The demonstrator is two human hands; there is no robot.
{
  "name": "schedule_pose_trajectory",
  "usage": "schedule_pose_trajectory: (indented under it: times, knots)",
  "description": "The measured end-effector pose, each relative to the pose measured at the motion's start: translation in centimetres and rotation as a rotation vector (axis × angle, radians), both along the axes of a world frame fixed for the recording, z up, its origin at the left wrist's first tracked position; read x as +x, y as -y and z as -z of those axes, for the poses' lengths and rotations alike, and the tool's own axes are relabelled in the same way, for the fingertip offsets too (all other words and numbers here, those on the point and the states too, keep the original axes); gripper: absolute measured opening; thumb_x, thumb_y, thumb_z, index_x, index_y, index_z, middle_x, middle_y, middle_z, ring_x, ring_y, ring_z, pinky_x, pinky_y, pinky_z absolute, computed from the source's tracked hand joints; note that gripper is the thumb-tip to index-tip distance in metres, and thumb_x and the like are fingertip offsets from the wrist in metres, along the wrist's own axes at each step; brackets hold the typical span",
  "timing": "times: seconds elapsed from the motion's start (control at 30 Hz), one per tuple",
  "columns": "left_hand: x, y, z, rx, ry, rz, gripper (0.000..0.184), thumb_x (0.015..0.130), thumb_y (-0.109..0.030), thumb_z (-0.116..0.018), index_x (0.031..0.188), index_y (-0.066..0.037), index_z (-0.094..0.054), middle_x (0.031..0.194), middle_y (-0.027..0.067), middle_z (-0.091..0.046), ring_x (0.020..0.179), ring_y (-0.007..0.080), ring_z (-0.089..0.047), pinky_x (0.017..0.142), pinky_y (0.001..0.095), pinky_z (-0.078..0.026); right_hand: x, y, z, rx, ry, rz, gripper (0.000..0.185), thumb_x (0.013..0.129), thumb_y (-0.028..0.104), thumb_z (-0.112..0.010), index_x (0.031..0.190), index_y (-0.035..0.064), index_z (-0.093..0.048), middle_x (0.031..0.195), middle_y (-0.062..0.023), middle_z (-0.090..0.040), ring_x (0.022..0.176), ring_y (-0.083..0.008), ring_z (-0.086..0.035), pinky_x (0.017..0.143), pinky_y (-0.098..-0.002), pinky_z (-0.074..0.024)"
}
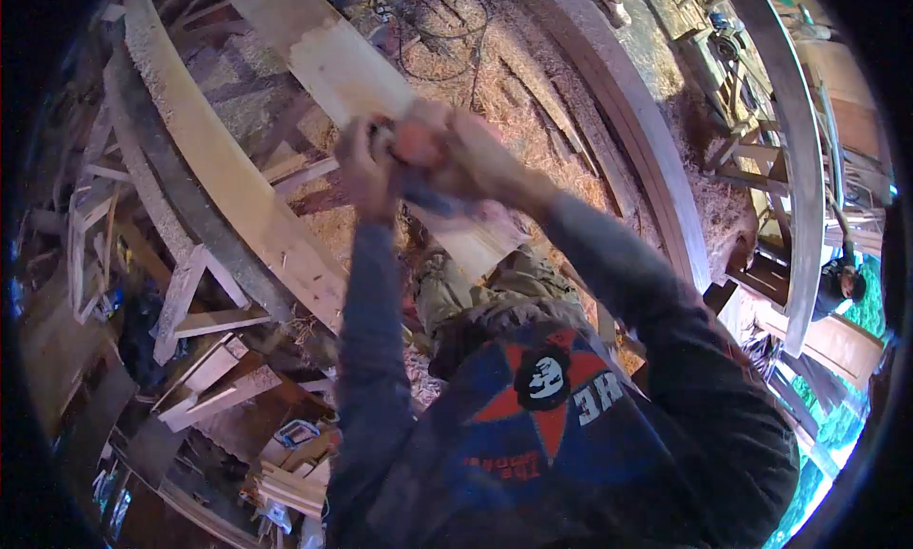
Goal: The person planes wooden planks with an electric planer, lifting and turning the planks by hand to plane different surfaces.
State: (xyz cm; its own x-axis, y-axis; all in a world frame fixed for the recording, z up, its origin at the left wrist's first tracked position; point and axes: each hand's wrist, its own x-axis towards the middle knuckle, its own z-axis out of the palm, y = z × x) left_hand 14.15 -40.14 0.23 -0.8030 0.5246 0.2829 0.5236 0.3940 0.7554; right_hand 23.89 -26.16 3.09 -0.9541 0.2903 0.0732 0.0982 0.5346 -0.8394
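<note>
Both my hands are closed on a power planer (pixel 433 195), smeared by motion, with a dark bluish lower part. My left hand (pixel 366 169) wraps around one end of it. On its other side, my right hand (pixel 471 154) grips from the right, its fingers blurred. The tool is over a long pale board (pixel 352 74) that runs from the top of the view down towards my legs. Where exactly the tool's sole meets the wood is hidden by my hands and the blur.
Curved timbers flank me: one plank (pixel 223 150) on the left, a thick beam (pixel 642 112) on the right. Shavings (pixel 518 121) cover the floor, where a cable (pixel 442 74) loops. Offcuts (pixel 290 487) lie lower left. Another person (pixel 842 283) is at far right.
</note>
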Motion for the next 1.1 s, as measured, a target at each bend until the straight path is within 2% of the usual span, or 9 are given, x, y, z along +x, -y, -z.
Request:
schedule_pose_trajectory:
  times: [0.13, 0.2, 0.37, 0.57, 0.83, 0.93, 0.97, 1.03, 1.1]
  knots:
    - [-12.8, -2.7, 5.6, 0.104, 0.236, 0.064, 0.021, 0.087, -0.011, -0.064, 0.107, -0.004, -0.065, 0.105, 0.0170, -0.067, 0.101, 0.0327, -0.064, 0.088, 0.0420, -0.049, -8.4, -2.1, 0.8, 0.248, -0.150, -0.039, 0.026, 0.084, 0.032, -0.064, 0.098, 0.0105, -0.068, 0.085, -0.0166, -0.069, 0.074, -0.0364, -0.067, 0.063, -0.0441, -0.0536]
    - [-13.6, -2.8, 3.2, 0.078, 0.129, 0.200, 0.019, 0.085, -0.010, -0.066, 0.102, -0.003, -0.065, 0.103, 0.0175, -0.069, 0.091, 0.0314, -0.067, 0.082, 0.0407, -0.052, -8.6, -1.9, -1.1, 0.207, 0.281, -0.049, 0.030, 0.086, 0.034, -0.062, 0.096, 0.0058, -0.066, 0.101, -0.0219, -0.066, 0.089, -0.0382, -0.068, 0.075, -0.0444, -0.0547]
    - [2.6, 0.1, 0.6, -0.106, -0.033, 0.048, 0.017, 0.088, -0.007, -0.060, 0.104, -0.005, -0.064, 0.106, 0.0166, -0.066, 0.102, 0.0358, -0.062, 0.089, 0.0421, -0.048, 4.9, 1.4, -1.9, 0.335, 0.073, -0.042, 0.032, 0.081, 0.025, -0.064, 0.103, 0.0019, -0.065, 0.090, -0.0186, -0.068, 0.081, -0.0335, -0.068, 0.069, -0.0440, -0.0526]
    - [20.5, 3.6, -2.1, -0.113, 0.141, 0.114, 0.037, 0.094, -0.013, -0.063, 0.128, 0.001, -0.058, 0.131, 0.0204, -0.058, 0.125, 0.0409, -0.052, 0.103, 0.0468, -0.044, 23.1, 5.3, -6.4, -0.212, 0.617, 0.076, 0.052, 0.081, 0.011, -0.068, 0.132, 0.0074, -0.058, 0.099, -0.0223, -0.069, 0.090, -0.0337, -0.069, 0.079, -0.0379, -0.0538]
    - [10.6, 1.0, 1.0, 0.088, 0.077, 0.073, 0.034, 0.094, -0.015, -0.060, 0.125, 0.001, -0.058, 0.127, 0.0211, -0.058, 0.122, 0.0400, -0.051, 0.105, 0.0474, -0.039, 11.9, 3.0, -6.3, -0.227, 0.324, 0.125, 0.042, 0.079, 0.022, -0.073, 0.117, 0.0082, -0.064, 0.101, -0.0195, -0.067, 0.092, -0.0344, -0.064, 0.083, -0.0423, -0.0507]
    - [1.1, -0.9, 0.2, -0.030, 0.121, 0.055, 0.030, 0.092, -0.015, -0.055, 0.118, -0.001, -0.060, 0.124, 0.0186, -0.059, 0.117, 0.0381, -0.052, 0.101, 0.0475, -0.037, 2.5, 0.9, -4.0, -1.096, 0.260, 0.375, 0.035, 0.080, 0.032, -0.066, 0.108, 0.0111, -0.065, 0.098, -0.0190, -0.064, 0.082, -0.0362, -0.061, 0.073, -0.0438, -0.0521]
    - [-2.7, -1.5, 2.6, -0.030, 0.031, -0.030, 0.026, 0.090, -0.017, -0.056, 0.111, -0.002, -0.063, 0.116, 0.0167, -0.064, 0.112, 0.0353, -0.057, 0.096, 0.0445, -0.042, -0.7, -0.1, -3.4, -0.302, 0.271, 0.146, 0.026, 0.083, 0.031, -0.063, 0.101, 0.0126, -0.066, 0.098, -0.0167, -0.065, 0.082, -0.0335, -0.063, 0.073, -0.0422, -0.0534]
    - [-10.4, -2.9, 2.9, 0.104, -0.031, 0.125, 0.026, 0.089, -0.021, -0.060, 0.108, -0.004, -0.066, 0.102, 0.0156, -0.069, 0.097, 0.0346, -0.065, 0.086, 0.0410, -0.049, -8.0, -2.5, 1.4, 0.189, 0.005, -0.067, 0.022, 0.084, 0.027, -0.064, 0.098, 0.0101, -0.066, 0.098, -0.0138, -0.067, 0.082, -0.0274, -0.066, 0.070, -0.0390, -0.0549]
    - [-12.8, -3.2, 3.3, 0.100, -0.086, 0.205, 0.026, 0.089, -0.022, -0.062, 0.107, -0.004, -0.066, 0.099, 0.0156, -0.070, 0.092, 0.0344, -0.067, 0.084, 0.0402, -0.051, -9.5, -2.7, 3.1, -0.125, -0.250, -0.041, 0.027, 0.083, 0.024, -0.069, 0.103, 0.0061, -0.065, 0.098, -0.0131, -0.068, 0.081, -0.0241, -0.068, 0.068, -0.0374, -0.0551]
